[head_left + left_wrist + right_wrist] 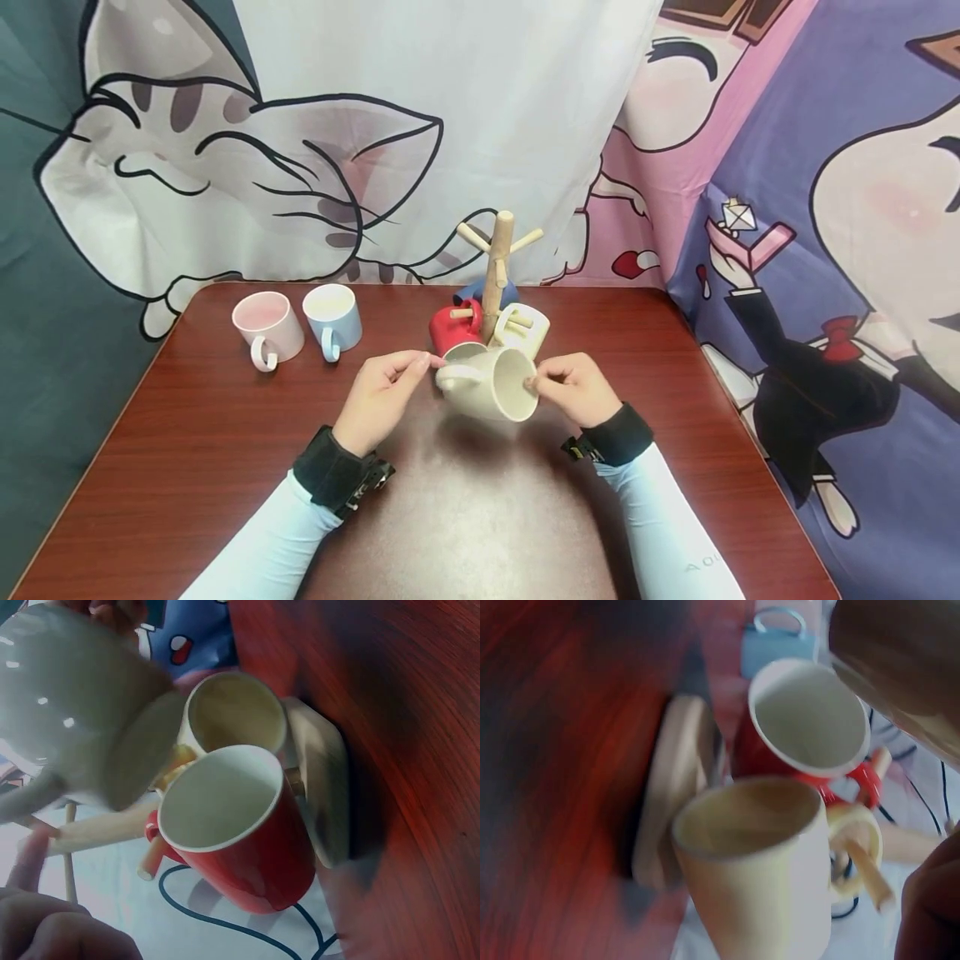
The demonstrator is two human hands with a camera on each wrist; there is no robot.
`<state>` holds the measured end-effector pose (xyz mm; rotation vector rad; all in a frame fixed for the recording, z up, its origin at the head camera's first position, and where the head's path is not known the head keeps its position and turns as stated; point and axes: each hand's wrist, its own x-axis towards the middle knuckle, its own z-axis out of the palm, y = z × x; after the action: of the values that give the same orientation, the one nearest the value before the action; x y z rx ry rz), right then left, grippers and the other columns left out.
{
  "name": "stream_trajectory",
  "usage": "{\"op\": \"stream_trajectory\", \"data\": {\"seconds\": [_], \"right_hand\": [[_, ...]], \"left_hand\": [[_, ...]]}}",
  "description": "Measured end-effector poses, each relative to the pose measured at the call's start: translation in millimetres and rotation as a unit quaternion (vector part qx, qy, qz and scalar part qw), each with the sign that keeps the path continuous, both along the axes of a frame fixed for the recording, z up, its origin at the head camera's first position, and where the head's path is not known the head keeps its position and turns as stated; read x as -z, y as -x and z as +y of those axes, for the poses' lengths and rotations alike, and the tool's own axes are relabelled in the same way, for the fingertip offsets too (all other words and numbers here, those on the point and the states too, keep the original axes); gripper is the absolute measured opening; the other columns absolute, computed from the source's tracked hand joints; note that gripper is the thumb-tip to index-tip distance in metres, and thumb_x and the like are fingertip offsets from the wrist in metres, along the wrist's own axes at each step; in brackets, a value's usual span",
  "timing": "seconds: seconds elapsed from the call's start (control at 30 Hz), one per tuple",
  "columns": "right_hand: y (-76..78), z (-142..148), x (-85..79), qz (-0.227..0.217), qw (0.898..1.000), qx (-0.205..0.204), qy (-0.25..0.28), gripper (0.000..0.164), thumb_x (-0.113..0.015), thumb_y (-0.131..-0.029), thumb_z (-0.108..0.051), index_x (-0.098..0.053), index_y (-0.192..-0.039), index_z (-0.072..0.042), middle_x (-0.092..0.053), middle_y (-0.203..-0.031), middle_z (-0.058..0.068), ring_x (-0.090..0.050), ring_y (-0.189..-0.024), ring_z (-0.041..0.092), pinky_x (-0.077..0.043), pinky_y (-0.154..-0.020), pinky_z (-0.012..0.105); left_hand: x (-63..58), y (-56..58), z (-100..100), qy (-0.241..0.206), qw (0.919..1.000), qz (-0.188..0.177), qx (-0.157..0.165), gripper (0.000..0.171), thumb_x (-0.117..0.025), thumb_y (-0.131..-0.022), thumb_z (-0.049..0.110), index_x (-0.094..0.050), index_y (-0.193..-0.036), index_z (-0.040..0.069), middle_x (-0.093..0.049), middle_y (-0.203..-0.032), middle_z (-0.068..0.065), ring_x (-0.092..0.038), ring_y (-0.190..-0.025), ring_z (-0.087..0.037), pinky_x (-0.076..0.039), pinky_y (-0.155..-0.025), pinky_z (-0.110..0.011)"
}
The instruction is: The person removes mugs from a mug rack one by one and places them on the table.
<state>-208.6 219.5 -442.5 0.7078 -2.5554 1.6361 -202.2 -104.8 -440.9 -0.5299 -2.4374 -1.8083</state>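
A pale grey-white mug is tilted on its side above the table, its opening toward the right. My right hand pinches its rim between thumb and fingers. Beside the handle, my left hand has its index finger extended and its other fingers bent; that fingertip is close to the handle in the left wrist view. Behind the mug stands a wooden mug tree. A red mug and a cream mug hang by their handles on its lower pegs, openings facing downward toward me.
Upright at the table's back left are a pink mug and a light blue mug. Something blue shows behind the tree's post. Upper pegs stick out bare. A printed curtain borders the dark red wooden table.
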Motion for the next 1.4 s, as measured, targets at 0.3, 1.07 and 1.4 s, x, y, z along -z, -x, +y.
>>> {"op": "stream_trajectory", "data": {"seconds": [0.3, 1.07, 1.4], "right_hand": [[1.2, -20.7, 8.3, -0.027, 0.999, -0.030, -0.025, 0.032, -0.077, -0.098, -0.002, -0.075, -0.068, -0.012, -0.060, -0.060, -0.001, -0.049, -0.056, 0.013, -0.036, -0.049, 0.025], [3.5, -22.3, -1.3, 0.001, 0.998, 0.059, 0.015, 0.013, -0.074, -0.105, -0.013, -0.082, -0.100, -0.004, -0.071, -0.083, 0.008, -0.062, -0.075, 0.020, -0.049, -0.064, 0.029], [0.2, -22.4, 13.3, 0.007, 0.992, -0.041, 0.118, 0.076, -0.093, -0.089, -0.047, -0.069, -0.138, 0.004, -0.061, -0.097, 0.021, -0.054, -0.083, 0.022, -0.045, -0.065, 0.025]], "left_hand": [[-5.0, -4.7, 0.5, 0.038, 0.9983, 0.001, 0.045, 0.031, -0.074, -0.107, 0.023, -0.082, -0.079, 0.015, -0.056, -0.062, 0.008, -0.049, -0.064, -0.013, -0.035, -0.060, -0.028], [-1.6, -17.2, 6.3, -0.140, 0.9859, -0.091, 0.009, 0.033, -0.068, -0.110, 0.008, -0.066, -0.085, -0.013, -0.044, -0.062, -0.004, -0.034, -0.054, -0.012, -0.026, -0.049, -0.027], [-5.6, -22.2, 6.4, -0.182, 0.9786, -0.097, 0.001, 0.033, -0.068, -0.110, 0.009, -0.065, -0.081, -0.007, -0.048, -0.066, -0.009, -0.036, -0.055, -0.011, -0.028, -0.049, -0.026]]}}
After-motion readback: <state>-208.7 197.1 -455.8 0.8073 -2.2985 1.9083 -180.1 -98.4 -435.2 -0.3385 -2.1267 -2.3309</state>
